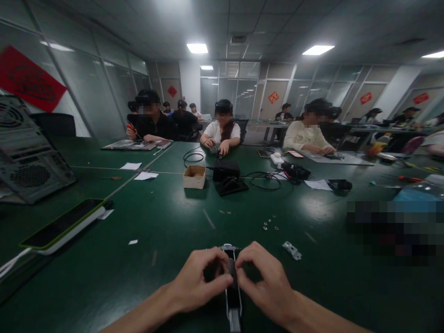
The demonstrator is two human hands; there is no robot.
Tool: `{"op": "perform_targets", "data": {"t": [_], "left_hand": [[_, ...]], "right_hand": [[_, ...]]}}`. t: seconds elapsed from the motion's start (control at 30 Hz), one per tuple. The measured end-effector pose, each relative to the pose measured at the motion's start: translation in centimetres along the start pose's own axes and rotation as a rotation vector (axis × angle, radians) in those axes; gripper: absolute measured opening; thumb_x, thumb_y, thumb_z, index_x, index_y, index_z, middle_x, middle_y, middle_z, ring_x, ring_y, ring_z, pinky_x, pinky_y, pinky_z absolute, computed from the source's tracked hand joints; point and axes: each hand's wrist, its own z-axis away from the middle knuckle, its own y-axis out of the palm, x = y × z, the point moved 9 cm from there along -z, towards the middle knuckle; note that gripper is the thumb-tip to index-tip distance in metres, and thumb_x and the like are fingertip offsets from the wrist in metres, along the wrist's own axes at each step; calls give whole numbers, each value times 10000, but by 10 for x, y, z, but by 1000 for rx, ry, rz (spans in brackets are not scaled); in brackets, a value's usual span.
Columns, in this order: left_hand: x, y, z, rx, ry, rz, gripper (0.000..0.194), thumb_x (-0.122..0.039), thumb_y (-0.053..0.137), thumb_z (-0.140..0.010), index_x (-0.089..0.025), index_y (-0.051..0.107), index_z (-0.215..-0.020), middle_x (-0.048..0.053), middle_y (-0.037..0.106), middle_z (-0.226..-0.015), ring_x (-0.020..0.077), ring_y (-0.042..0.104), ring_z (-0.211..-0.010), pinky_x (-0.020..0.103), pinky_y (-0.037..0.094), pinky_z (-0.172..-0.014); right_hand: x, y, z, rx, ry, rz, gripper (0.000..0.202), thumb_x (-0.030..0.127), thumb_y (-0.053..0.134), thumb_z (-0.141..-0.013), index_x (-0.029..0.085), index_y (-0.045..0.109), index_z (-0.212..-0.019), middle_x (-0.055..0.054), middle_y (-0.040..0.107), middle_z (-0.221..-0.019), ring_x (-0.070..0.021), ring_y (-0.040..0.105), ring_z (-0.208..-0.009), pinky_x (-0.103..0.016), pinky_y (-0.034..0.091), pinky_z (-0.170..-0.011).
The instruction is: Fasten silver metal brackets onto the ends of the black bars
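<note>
A long, narrow piece with a black middle and silver edges (234,300) lies on the green table (166,231) directly in front of me, pointing away. My left hand (199,282) is closed over its left side, with thumb and forefinger pinching a small dark grey piece (231,267). From the other side my right hand (267,284) curls in, thumb and fingertips bent close to that grey piece; what they hold, if anything, is hidden. Beyond my right hand lies a small silver metal bracket (292,250). Several tiny rings (265,228) are scattered farther off.
On the left, a phone with a green edge (65,224) and a computer case (31,152). Mid-table stand an open small box (194,178), a black box (225,170) and coiled cables (265,181). Co-workers sit across the table, one in a white shirt (231,134).
</note>
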Motion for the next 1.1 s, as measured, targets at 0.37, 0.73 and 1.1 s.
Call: {"op": "perform_targets", "data": {"t": [0.37,0.73,1.1], "left_hand": [[76,-46,-8,-82,-381,-90,298,-350,492,-866,-144,570,-1067,29,665,-756,186,618,-674,277,459,-604],[70,-25,-6,30,-400,-192,230,-334,468,-878,-166,600,-963,10,668,-754,160,604,-654,249,416,-597],[65,-27,-9,-44,-327,-182,255,-331,453,-909,-187,652,-979,15,694,-873,172,631,-770,267,453,-701]], "right_hand": [[-40,5,-1,137,58,147,89,172,478,-858,175,566,-863,-56,615,-778,-180,556,-726,-318,466,-645],[-80,31,22,400,250,303,118,119,480,-840,161,583,-879,-61,592,-813,-196,531,-762,-339,448,-668],[-85,33,23,449,319,321,136,149,480,-873,146,606,-924,-80,598,-885,-209,536,-815,-359,459,-710]]}}
